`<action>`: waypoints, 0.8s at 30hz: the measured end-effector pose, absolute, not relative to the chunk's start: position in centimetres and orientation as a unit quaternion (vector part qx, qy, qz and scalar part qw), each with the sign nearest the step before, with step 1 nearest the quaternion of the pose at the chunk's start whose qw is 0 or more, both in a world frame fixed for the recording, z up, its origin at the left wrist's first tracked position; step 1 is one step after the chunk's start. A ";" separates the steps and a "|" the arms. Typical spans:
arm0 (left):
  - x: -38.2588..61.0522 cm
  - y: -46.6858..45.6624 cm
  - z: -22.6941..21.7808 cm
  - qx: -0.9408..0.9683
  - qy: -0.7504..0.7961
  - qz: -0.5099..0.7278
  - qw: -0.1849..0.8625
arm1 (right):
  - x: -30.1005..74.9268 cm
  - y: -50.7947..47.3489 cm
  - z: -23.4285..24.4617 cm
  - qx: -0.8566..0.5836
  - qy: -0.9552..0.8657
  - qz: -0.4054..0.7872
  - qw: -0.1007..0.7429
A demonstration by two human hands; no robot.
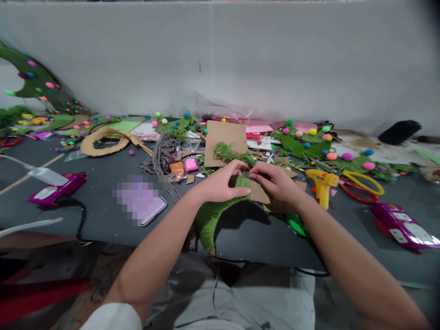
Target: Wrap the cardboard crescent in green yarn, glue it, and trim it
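From my remote seat, starting at the far left, a green felt crescent dotted with pom-poms leans against the wall at about ten o'clock from the hands. Below it, at nine o'clock, a purple glue gun lies on the dark table with its black cord trailing off the near edge. A jute-wrapped ring lies flat further back, and a phone lies just left of my left forearm, with a bundle of grey yarn beyond it at eleven o'clock. My left hand is curled closed over the yarn-wrapped cardboard ring, thumb pressed on the green winding, fingers tucked behind. The ring sits at the table's near edge, at dead centre, its wound part curving down toward six o'clock and its bare cardboard part running right. At twelve o'clock, a tangle of loose green yarn rests on a cardboard sheet. My right hand meets the left, its fingers pinched down on the ring's bare cardboard. At three o'clock, a yellow glue gun stands just beside the right wrist, then come the scissors with yellow and red handles. A second purple glue gun lies at four o'clock.
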State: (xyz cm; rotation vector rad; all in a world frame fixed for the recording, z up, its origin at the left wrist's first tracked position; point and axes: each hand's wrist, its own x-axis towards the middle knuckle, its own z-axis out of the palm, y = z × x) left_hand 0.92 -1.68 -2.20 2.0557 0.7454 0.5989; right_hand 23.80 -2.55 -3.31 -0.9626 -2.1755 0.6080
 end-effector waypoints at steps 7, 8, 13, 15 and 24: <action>0.9 -1.7 -2.1 0.807 0.293 0.277 0.432 | 23.5 -2.7 -3.4 -0.394 -0.791 0.299 0.359; 1.0 -1.7 -2.1 0.799 0.298 0.289 0.435 | 23.4 -2.7 -3.5 -0.396 -0.783 0.314 0.362; 1.4 -1.4 -2.2 0.753 0.368 0.358 0.410 | 23.2 -2.7 -4.2 -0.395 -0.784 0.340 0.336; 1.4 -1.2 -2.4 0.738 0.404 0.378 0.387 | 23.0 -2.8 -4.3 -0.394 -0.798 0.330 0.317; 0.8 -0.8 -3.0 0.734 0.559 0.279 0.266 | 23.3 -3.7 -2.3 -0.351 -0.896 0.185 0.199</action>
